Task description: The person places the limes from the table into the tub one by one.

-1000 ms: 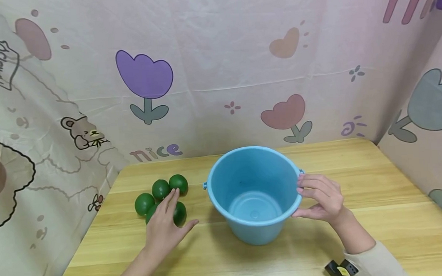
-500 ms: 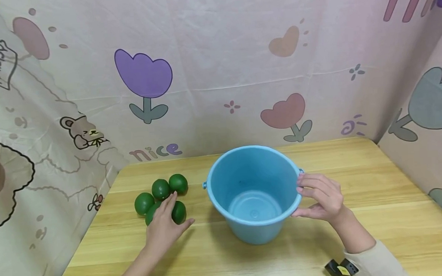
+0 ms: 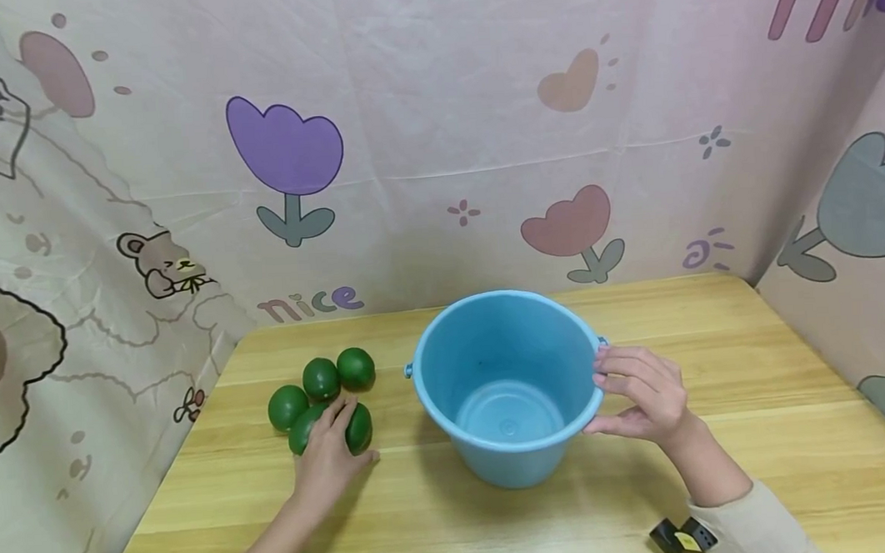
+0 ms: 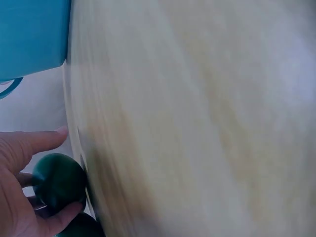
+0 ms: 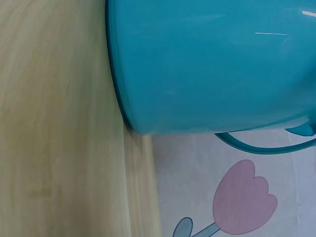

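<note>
Several dark green, round limes lie grouped on the left of the wooden table. My left hand point(image 3: 324, 462) is over the nearest ones, its fingers spread across a lime point(image 3: 359, 429). In the left wrist view the thumb stands straight out, apart from the lime point(image 4: 58, 180), while other fingers bend around its far and lower sides. A light blue bucket point(image 3: 511, 465) stands upright in the middle, with nothing inside it. My right hand point(image 3: 644, 391) grips the bucket's right rim, thumb outside and below the edge. In the right wrist view only the bucket's side point(image 5: 207, 69) shows, not the hand.
Three other limes, such as this lime point(image 3: 287, 408), sit behind and left of the left hand. A small black device with a yellow label point(image 3: 681, 538) lies by the right sleeve. Printed cloth point(image 3: 420, 144) hangs behind the table point(image 3: 755, 360) and along its sides.
My left hand has come down onto the nearest limes, its fingers and thumb drawing in a little. The right hand and the bucket have stayed in place.
</note>
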Available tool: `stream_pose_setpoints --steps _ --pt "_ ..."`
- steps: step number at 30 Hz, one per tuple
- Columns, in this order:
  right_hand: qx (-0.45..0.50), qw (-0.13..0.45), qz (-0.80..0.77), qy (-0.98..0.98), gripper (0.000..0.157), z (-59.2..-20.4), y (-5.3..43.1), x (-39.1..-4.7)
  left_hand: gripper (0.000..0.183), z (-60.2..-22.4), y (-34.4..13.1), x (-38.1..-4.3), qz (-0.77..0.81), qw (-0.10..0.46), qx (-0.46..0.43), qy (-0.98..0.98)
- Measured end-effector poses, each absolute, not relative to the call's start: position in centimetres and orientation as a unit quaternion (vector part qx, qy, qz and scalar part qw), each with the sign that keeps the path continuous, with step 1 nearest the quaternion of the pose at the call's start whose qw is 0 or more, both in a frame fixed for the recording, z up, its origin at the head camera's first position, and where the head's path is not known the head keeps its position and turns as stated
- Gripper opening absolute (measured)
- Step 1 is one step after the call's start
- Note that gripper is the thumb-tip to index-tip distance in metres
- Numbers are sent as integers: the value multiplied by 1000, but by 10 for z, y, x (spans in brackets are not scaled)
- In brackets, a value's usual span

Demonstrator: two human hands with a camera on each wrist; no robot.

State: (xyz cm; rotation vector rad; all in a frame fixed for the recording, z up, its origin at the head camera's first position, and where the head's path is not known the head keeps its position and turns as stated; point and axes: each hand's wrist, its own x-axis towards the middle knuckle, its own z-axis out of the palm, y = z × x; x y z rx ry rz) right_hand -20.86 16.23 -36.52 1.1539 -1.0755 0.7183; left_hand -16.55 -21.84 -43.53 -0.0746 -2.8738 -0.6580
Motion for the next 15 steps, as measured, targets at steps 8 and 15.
stream_pose_setpoints --steps 8,15 --pt "508 646 316 -474 53 -366 162 -209 83 -440 -219 -170 -237 114 -38 -964" --pt "509 647 317 -471 53 -365 162 -211 75 -439 -218 -174 -256 118 -43 -959"
